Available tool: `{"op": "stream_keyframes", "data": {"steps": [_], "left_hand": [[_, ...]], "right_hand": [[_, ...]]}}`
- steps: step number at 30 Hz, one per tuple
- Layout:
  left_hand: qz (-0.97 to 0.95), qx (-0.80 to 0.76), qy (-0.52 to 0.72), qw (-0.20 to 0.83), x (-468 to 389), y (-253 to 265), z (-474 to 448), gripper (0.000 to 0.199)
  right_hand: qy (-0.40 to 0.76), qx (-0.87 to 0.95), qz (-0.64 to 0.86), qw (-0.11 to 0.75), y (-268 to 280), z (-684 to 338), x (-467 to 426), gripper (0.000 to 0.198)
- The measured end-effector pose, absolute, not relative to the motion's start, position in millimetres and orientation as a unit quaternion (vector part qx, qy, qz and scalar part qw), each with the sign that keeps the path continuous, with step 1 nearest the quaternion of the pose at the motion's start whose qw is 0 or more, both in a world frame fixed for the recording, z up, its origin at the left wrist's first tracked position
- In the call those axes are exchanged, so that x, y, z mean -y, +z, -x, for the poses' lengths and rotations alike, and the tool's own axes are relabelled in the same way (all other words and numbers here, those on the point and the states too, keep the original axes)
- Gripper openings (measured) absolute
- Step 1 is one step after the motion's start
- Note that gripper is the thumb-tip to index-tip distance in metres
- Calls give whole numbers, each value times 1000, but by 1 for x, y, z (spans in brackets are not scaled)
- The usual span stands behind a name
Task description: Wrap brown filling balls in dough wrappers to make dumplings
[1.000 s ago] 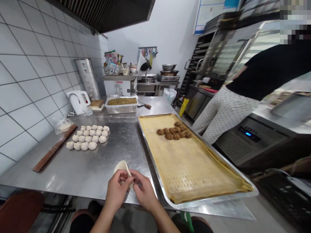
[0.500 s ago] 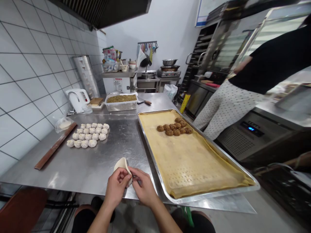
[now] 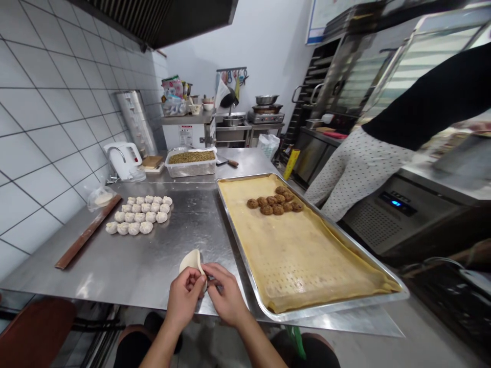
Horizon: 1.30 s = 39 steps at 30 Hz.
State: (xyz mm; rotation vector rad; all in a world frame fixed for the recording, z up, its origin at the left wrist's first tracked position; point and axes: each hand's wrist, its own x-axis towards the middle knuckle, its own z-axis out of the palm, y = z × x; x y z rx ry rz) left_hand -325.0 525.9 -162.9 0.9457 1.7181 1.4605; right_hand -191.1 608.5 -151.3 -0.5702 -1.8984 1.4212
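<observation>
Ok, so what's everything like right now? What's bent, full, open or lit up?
Dough: bent
Left hand: pinching dough
Right hand: touching dough
White dough balls: in rows
Tray: lined
Brown balls: clustered on tray
Plastic tub: open, filled
Display: lit blue

Cream dough sheet point(image 3: 189, 259), off-white dough lumps point(image 3: 146, 207), brown balls point(image 3: 277, 209), yellow liner point(image 3: 299, 245), dark-dotted white trousers point(image 3: 351, 168)

A metal table point(image 3: 195, 222) carries dough pieces point(image 3: 146, 207), a brown strip point(image 3: 88, 232), tub point(image 3: 192, 170) and tray point(image 3: 337, 309).
</observation>
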Motion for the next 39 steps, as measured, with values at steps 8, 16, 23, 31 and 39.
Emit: {"op": "stream_keyframes", "data": {"steps": [8, 16, 23, 31, 39], "left_hand": [[-373, -659, 560, 336, -525, -163, 325, 34], [-373, -657, 562, 338, -523, -166, 326, 34], [-385, -646, 558, 352, -521, -167, 329, 34], [-376, -643, 560, 361, -520, -172, 331, 37], [-377, -645, 558, 361, -520, -172, 332, 35]], "right_hand": [[554, 721, 215, 356, -153, 192, -608, 55], [537, 733, 215, 357, -157, 192, -608, 55], [549, 727, 203, 359, -163, 192, -611, 53], [559, 723, 208, 349, -162, 192, -612, 39], [576, 712, 203, 345, -159, 192, -612, 42]]}}
